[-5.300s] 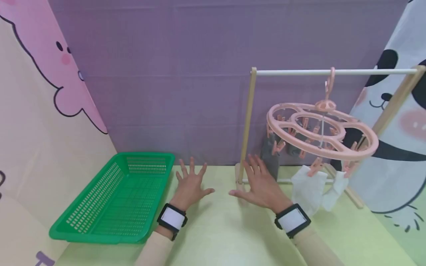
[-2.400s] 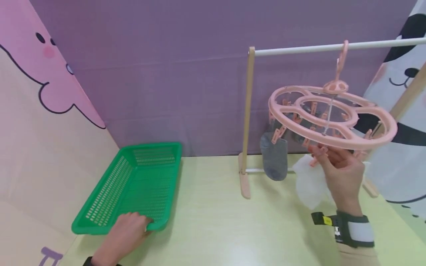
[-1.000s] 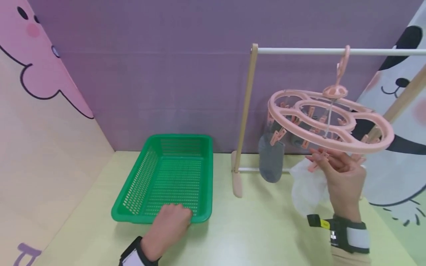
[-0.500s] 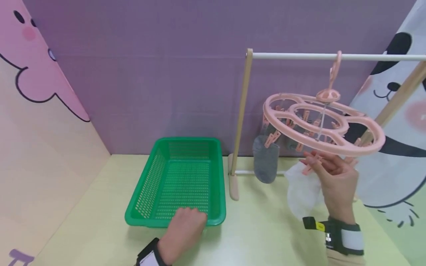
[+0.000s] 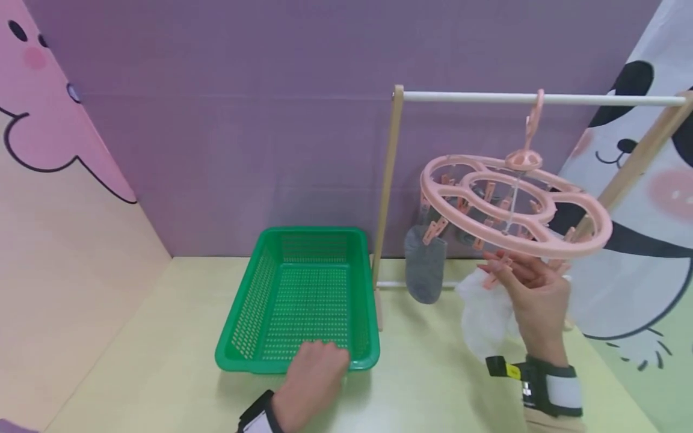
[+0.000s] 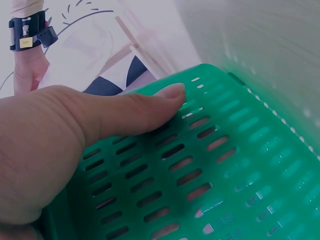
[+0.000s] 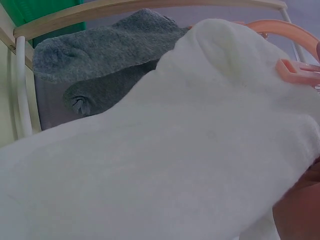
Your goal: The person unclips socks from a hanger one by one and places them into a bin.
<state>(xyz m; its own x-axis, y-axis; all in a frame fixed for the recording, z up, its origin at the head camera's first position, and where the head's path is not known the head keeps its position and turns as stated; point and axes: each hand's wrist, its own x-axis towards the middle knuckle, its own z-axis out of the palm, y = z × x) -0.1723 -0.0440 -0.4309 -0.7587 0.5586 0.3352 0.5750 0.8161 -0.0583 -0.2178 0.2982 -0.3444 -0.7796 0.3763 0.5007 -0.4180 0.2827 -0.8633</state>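
Right of the green basket [image 5: 254, 365], the fingers of my right hand [image 5: 538, 297] pinched a pink clothespin [image 5: 490, 281], the white sock [image 5: 480, 322] hanging just below them; whether its jaws had parted I could not tell. My left hand's [image 5: 316, 377] fingers were curled round the basket's near rim, thumb over the inside. Also right of the basket hung the pink clip hanger [image 5: 520, 243] and, closer in, a grey sock [image 5: 425, 264]. The basket's right edge stood just beside the rack's wooden post [image 5: 388, 174], its far edge near the purple cloth [image 5: 260, 138]. The tabletop [image 5: 162, 337] gave wide room left of the basket, less between basket and white sock.
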